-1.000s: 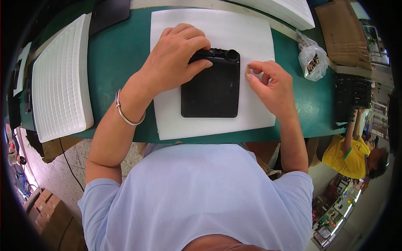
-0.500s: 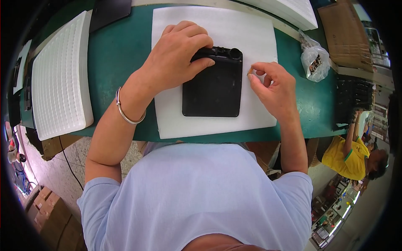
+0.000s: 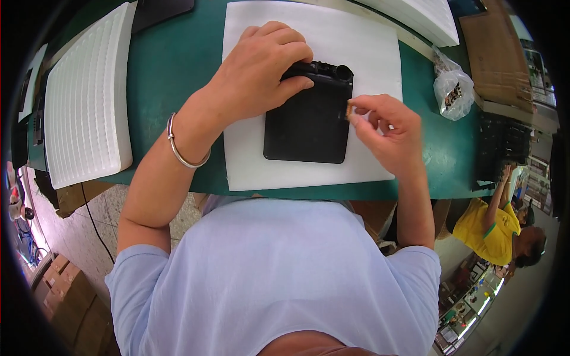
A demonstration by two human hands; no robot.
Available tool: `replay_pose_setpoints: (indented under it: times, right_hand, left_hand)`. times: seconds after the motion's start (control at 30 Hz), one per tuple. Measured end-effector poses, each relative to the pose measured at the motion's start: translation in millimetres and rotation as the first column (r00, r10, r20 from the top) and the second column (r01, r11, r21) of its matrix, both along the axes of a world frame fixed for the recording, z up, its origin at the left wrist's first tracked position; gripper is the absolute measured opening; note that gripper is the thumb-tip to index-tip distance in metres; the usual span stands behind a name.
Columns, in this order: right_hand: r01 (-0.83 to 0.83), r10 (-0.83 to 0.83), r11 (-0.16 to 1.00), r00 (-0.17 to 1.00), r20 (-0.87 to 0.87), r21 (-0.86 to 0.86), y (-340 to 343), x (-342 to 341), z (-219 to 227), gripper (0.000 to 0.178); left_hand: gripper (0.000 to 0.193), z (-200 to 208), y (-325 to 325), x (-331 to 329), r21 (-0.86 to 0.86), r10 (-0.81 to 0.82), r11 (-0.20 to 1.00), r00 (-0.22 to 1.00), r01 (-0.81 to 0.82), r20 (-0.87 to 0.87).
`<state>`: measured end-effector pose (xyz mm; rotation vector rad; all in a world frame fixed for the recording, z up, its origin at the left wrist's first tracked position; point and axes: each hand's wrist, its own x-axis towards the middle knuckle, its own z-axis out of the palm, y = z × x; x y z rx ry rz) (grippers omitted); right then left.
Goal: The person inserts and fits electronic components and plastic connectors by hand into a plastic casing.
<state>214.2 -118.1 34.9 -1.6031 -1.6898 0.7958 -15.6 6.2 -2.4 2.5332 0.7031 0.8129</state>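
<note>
A flat black device (image 3: 306,127), roughly square with a raised round-ended part along its far edge, lies on a white foam sheet (image 3: 249,169). My left hand (image 3: 264,71) grips its far left corner, thumb on the top face and fingers curled over the far edge. Between the thumb and forefinger of my right hand (image 3: 389,127) is a small orange-brown piece (image 3: 349,111), pinched right beside the device's right edge. That piece is too small for me to tell its kind, and I cannot make out whether it touches the device.
On the green table (image 3: 172,77), a white ridged foam tray (image 3: 89,101) stands at the left. A clear plastic bag (image 3: 454,92) with small parts lies at the right, near a cardboard box (image 3: 496,56). A person in yellow (image 3: 487,231) sits farther right.
My right hand has moved left with the small orange-brown piece, up to the device's right edge. My left hand keeps its hold. The whole view has shifted slightly.
</note>
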Motion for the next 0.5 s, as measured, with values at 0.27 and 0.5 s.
replay_pose_setpoints:
  times: [0.27, 0.5]
  right_hand:
    - [-0.019, 0.013, 0.999, 0.988, 0.155, 0.035, -2.9, -5.9, -4.5, 0.024]
    - [-0.081, 0.053, 0.988, 0.976, 0.211, 0.131, -9.1, -7.2, -15.8, 0.023]
  left_hand:
    - [0.030, 0.0, 0.8, 0.8, 0.006, -0.002, 1.000, 1.000, 0.002, 0.005]
    - [0.029, -3.1, -1.2, -0.9, 0.025, 0.004, 1.000, 1.000, -0.004, 0.001]
